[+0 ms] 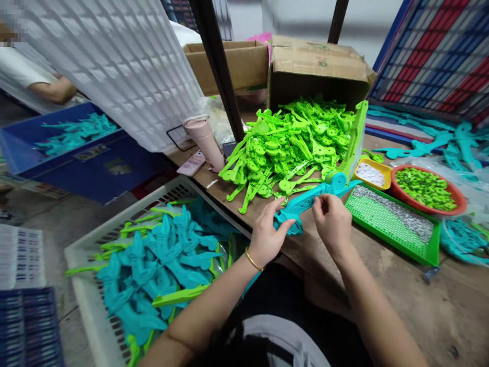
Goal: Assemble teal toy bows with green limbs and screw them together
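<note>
My left hand [268, 228] is closed around the near end of a long turquoise plastic part [305, 200], thumb on the near side and fingers behind. A lime-green plastic arm [356, 140] rises from the round hub at the part's far end, apparently joined to it. My right hand [333, 223] is in a pinch against the side of the turquoise part; whatever sits between its fingertips is hidden. Just beyond both hands lies a heap of lime-green plastic arms [290, 145], spilling from a cardboard box [321, 58] on its side.
Right of my hands stand a green tray [385, 239] of small metal pieces, a yellow dish [387, 171] of white pieces and a red bowl [460, 201] of small green parts. At left, a white crate [82, 285] holds turquoise and green pieces. A pink tumbler [206, 145] stands behind.
</note>
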Tool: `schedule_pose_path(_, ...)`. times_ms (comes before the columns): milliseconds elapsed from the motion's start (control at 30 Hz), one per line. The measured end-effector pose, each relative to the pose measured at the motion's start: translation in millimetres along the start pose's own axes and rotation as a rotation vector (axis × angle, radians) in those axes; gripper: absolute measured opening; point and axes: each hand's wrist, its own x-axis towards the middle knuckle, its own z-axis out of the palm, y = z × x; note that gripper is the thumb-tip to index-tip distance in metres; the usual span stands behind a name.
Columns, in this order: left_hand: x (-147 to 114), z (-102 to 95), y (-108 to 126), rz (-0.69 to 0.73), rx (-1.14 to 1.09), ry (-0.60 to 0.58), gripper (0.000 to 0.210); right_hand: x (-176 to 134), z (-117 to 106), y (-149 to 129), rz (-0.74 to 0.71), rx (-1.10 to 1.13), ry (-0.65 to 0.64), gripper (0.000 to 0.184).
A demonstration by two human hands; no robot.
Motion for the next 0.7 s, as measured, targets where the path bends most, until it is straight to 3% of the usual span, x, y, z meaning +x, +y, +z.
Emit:
schedule_pose_path(133, -1.2, 9.0, 2.9, -0.012, -0.029, 0.026, 0.049, 2.8, -2.5, 4.6, -0.044, -0.026, -0.002, 0.020)
schedule_pose_path(300, -0.2, 13.6, 3.3, -0.006, -0.041, 0.069, 0.049, 3.5, -11.3, 9.9, -0.091, 0.111, 0.027, 0.014)
schedule_pose_path(500, -4.9, 18.1, 9.8, 0.094, -0.037, 0.068, 0.041, 6.3, -18.2, 17.7, -0.179, 0.003, 0.075, 0.015)
schedule_pose_path(633, -15.4, 19.2, -1.0, 0.050, -0.099, 0.096, 0.037, 10.0, -7.5, 10.7, -0.200, -0.064, -0.048, 0.017)
schedule_pose_path(700, -23.5, 10.7, -15.1, -0.008, -0.162, 0.142, 0.040, 1.2, -7.1, -0.9, -0.159, -0.014, -0.121, 0.021)
